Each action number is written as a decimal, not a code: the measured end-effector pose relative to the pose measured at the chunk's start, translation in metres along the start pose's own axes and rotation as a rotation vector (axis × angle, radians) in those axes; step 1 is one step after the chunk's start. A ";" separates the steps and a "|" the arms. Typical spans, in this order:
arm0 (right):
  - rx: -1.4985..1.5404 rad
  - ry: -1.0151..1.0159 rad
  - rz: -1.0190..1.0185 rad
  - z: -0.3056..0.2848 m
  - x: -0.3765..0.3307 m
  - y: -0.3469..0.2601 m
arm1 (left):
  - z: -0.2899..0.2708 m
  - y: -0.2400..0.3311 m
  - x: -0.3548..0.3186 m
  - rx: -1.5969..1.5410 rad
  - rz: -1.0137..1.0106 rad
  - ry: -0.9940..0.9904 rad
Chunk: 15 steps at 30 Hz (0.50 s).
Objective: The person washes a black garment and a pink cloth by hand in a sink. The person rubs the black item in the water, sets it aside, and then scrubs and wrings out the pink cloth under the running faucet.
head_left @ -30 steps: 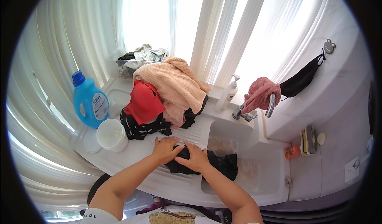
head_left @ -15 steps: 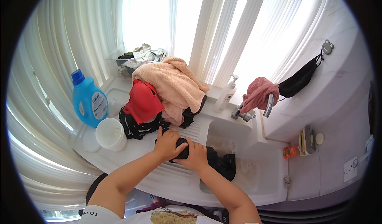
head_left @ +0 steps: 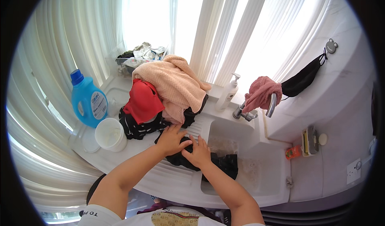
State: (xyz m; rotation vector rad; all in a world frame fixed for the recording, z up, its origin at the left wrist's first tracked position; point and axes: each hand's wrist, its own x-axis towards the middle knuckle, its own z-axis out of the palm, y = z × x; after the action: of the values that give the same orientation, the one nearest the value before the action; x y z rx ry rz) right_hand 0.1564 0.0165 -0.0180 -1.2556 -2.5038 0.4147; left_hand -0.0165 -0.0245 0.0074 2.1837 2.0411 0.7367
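Observation:
A wet-looking black garment (head_left: 225, 165) lies across the ribbed washboard slope, and its right end hangs into the white sink (head_left: 266, 178). My left hand (head_left: 173, 141) rests on the garment's upper left part, fingers stretched out and apart. Just right of it, my right hand (head_left: 197, 153) presses on the same cloth with spread fingers. The two thumbs are close together. Part of the garment is hidden under both palms. Whitish suds show on the sink bottom.
Behind my hands lie a peach towel (head_left: 170, 79), a red garment (head_left: 144, 101) and black patterned cloth (head_left: 138, 129). At left stand a blue detergent bottle (head_left: 90, 101) and a white tub (head_left: 111, 135). A pink cloth (head_left: 261, 93) drapes the faucet (head_left: 273, 105) beside a pump bottle (head_left: 227, 93).
My fingers have loosened from a wrapped grip on the bunched black garment and spread out over it. The cloth under them looks flatter, and both hands have moved slightly.

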 end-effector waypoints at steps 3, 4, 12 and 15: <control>0.065 -0.071 -0.333 -0.034 -0.063 -0.005 | -0.016 0.033 -0.068 -0.061 0.119 -0.051; -0.031 0.107 -0.484 -0.035 -0.083 -0.004 | -0.020 0.042 -0.092 -0.079 0.141 0.011; -0.069 0.147 -0.313 -0.006 0.006 0.000 | 0.021 0.005 -0.001 -0.035 -0.064 0.356; -0.021 0.202 -0.288 -0.008 -0.003 -0.006 | 0.016 0.003 -0.005 -0.001 -0.041 0.334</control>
State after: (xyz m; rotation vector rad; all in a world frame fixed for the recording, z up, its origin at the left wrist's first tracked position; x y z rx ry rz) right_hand 0.1570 0.0119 -0.0091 -0.8746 -2.4670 0.1826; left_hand -0.0073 -0.0250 -0.0070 2.1301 2.2185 1.1655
